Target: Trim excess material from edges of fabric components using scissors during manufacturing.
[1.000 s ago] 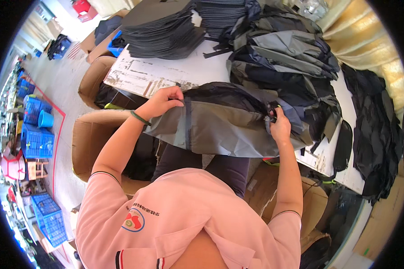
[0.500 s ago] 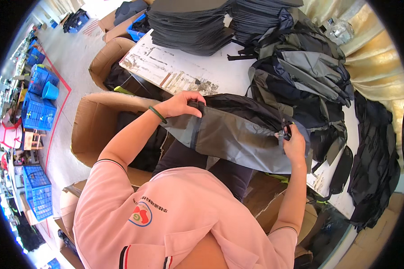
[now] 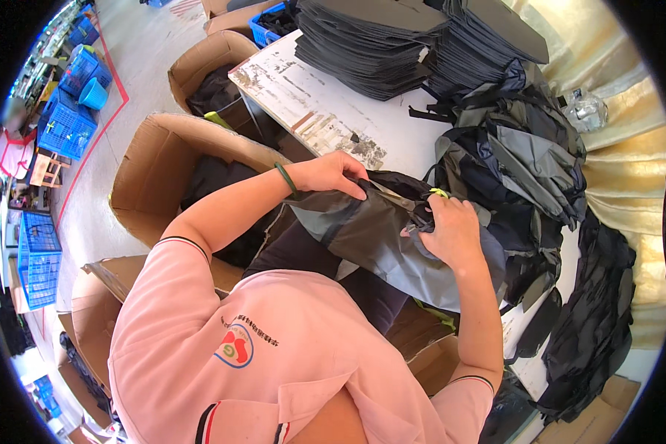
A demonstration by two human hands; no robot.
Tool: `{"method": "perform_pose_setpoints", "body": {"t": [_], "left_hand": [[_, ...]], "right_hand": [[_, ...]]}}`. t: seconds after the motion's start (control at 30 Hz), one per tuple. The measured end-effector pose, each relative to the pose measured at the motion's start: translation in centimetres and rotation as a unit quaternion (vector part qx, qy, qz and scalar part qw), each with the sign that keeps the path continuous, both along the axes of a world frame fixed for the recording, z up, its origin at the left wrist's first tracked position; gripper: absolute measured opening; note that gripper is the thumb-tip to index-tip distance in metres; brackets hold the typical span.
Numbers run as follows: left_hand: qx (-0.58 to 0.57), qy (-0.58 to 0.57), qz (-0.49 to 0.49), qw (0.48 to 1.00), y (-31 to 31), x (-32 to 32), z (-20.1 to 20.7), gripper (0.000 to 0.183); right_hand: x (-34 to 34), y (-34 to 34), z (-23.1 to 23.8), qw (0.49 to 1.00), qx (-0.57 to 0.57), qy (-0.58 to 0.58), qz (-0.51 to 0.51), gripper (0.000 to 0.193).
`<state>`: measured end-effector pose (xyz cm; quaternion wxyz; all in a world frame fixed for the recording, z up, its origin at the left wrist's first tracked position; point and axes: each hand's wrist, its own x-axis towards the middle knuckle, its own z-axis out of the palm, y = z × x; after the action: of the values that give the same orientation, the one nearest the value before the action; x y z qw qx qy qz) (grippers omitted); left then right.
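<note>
Both hands now closer together on grey backpack.

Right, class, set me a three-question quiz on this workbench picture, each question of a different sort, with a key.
1. True or false: both hands grip the grey and black bag.
2. Multiple choice: what does the left hand wear at the wrist? A) a watch B) a green bangle C) a glove
3. Fill in: to the person's left stands an open cardboard ____ with dark bags inside.

Key
1. True: the left hand holds the bag's upper edge, the right hand its middle.
2. B
3. box
</note>
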<state>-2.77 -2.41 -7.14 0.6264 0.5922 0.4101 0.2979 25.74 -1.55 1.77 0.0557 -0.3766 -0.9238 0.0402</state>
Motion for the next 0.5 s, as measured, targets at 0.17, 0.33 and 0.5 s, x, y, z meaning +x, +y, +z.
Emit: {"method": "perform_pose_setpoints", "body": {"t": [0.17, 0.33, 0.5], "left_hand": [[-0.008, -0.019, -0.006, 1.0, 0.0, 0.3, 0.4, 0.02], [0.015, -0.009, -0.005, 1.0, 0.2, 0.5, 0.2, 0.02], [-0.002, -0.006, -0.011, 1.0, 0.2, 0.4, 0.5, 0.02]], "right_hand": [[-1.0, 0.2, 0.2, 1.0, 0.017, -0.019, 0.008, 0.057], [-1.2, 0.5, 0.3, 0.999, -0.009, -0.034, 0.003, 0.055], [-1.1, 0.6, 0.9, 0.996, -0.042, -0.077, -0.003, 0.049]]}}
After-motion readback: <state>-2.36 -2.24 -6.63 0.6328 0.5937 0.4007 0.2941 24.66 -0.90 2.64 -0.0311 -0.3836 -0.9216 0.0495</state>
